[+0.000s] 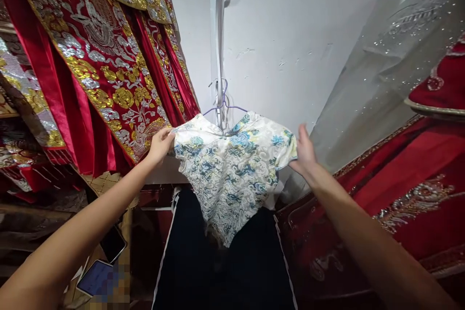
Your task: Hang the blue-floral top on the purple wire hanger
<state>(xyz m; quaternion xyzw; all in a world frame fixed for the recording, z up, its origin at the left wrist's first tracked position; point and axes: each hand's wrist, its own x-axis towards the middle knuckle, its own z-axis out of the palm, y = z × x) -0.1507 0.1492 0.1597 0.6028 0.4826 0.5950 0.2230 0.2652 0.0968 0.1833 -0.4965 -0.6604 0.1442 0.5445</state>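
A small white garment with blue and green flower print (pixel 228 169) hangs on a thin purple wire hanger (pixel 224 101) in front of a white wall. My left hand (pixel 160 145) pinches its left shoulder edge. My right hand (pixel 304 152) is at its right sleeve, fingers spread, touching the sleeve's edge; whether it grips the cloth I cannot tell. The lower part of the garment droops to a point over a dark cloth.
Red robes with gold and silver embroidery (pixel 98 58) hang at the left. More red embroidered cloth (pixel 417 189) and a sheer sequinned veil (pixel 392 58) fill the right. A dark garment with white stripes (pixel 218 261) lies below. A phone (pixel 113 244) and a tablet (pixel 95 278) lie lower left.
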